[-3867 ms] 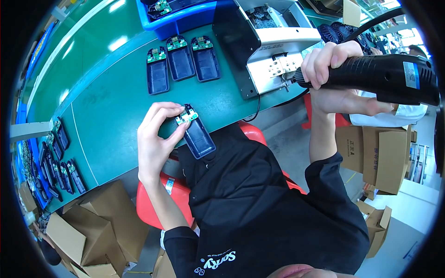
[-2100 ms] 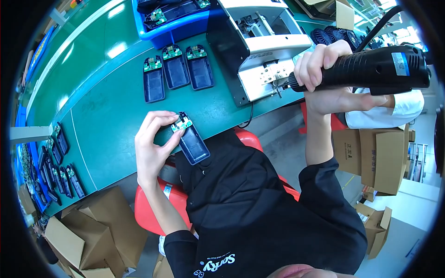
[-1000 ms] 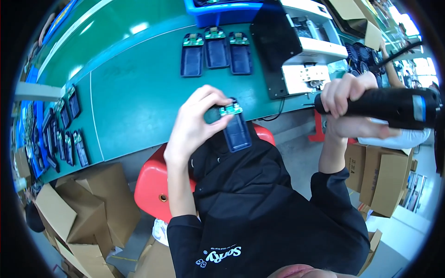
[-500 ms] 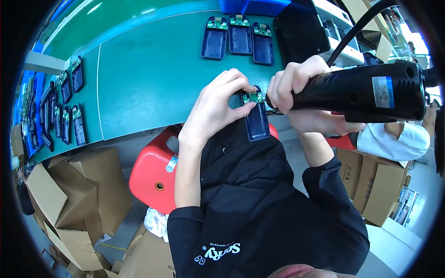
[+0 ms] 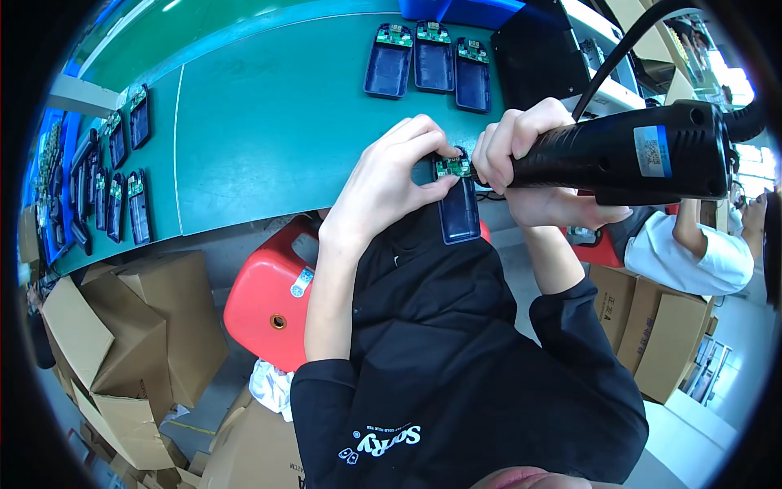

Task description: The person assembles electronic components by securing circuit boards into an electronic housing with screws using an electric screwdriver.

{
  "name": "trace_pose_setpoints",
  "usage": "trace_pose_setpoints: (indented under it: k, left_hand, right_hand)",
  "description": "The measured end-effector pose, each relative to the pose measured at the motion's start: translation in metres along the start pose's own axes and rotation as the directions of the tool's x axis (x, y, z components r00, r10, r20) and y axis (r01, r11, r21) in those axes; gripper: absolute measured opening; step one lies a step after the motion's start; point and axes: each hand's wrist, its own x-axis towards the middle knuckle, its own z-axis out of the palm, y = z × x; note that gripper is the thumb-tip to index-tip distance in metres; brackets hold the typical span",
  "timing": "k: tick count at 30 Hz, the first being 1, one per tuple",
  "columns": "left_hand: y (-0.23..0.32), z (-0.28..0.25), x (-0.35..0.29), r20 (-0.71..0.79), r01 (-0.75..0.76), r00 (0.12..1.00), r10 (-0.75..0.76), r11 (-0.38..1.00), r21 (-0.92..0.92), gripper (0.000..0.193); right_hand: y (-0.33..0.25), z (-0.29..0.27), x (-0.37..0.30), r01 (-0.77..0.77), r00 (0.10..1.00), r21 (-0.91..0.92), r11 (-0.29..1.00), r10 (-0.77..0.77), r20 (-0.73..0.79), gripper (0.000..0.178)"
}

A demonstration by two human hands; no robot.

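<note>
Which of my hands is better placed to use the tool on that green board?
Probably your right hand: it grips the black tool, whose front end is close to the green board. Your left hand is occupied, pinching the dark case.

Pinching a dark blue casing (image 5: 460, 218) at its green circuit board (image 5: 452, 167) end, just thumb and fingertips of the left hand (image 5: 387, 181). Gripping a chunky black power driver (image 5: 599, 159) in the right hand (image 5: 513, 140), nose end right by the board, too covered to tell about contact. Got three more casings (image 5: 434, 67) lying on the green table (image 5: 269, 122), near a blue bin (image 5: 468, 12). Also spotted a red stool (image 5: 257, 301) and open cardboard boxes (image 5: 195, 334) lower left.
</note>
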Motion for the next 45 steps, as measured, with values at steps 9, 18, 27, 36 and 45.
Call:
trace_pose_setpoints:
  k: [9, 18, 27, 36, 45]
  left_hand:
    - [0.0, 0.0, 0.0, 0.002, -0.005, 1.0, 0.005, 1.0, 0.001, 0.026]
    - [-0.002, 0.0, -0.001, 0.012, -0.007, 1.0, 0.007, 0.999, -0.034, 0.025]
    - [-0.001, -0.001, 0.0, 0.019, -0.021, 1.0, 0.021, 1.0, -0.021, 0.025]
    - [0.003, -0.022, -0.017, -0.018, -0.053, 0.998, 0.055, 0.993, 0.107, 0.023]
    - [-0.038, -0.132, -0.013, -0.283, 0.15, 0.959, 0.031, 0.79, 0.595, 0.027]
  right_hand:
    - [-0.002, 0.008, -0.001, -0.052, 0.997, -0.025, 0.998, 0.05, -0.065, 0.1]
    - [0.005, 0.004, -0.007, -0.06, 0.998, -0.088, 0.994, 0.056, -0.042, 0.102]
    - [-0.004, 0.012, -0.005, -0.115, 0.989, 0.038, 0.993, 0.118, -0.085, 0.102]
    - [-0.02, 0.011, -0.008, -0.122, 0.938, 0.129, 0.984, 0.157, -0.31, 0.088]
    - [-0.049, -0.007, -0.047, -0.022, 0.946, 0.117, 0.993, 0.059, -0.318, 0.083]
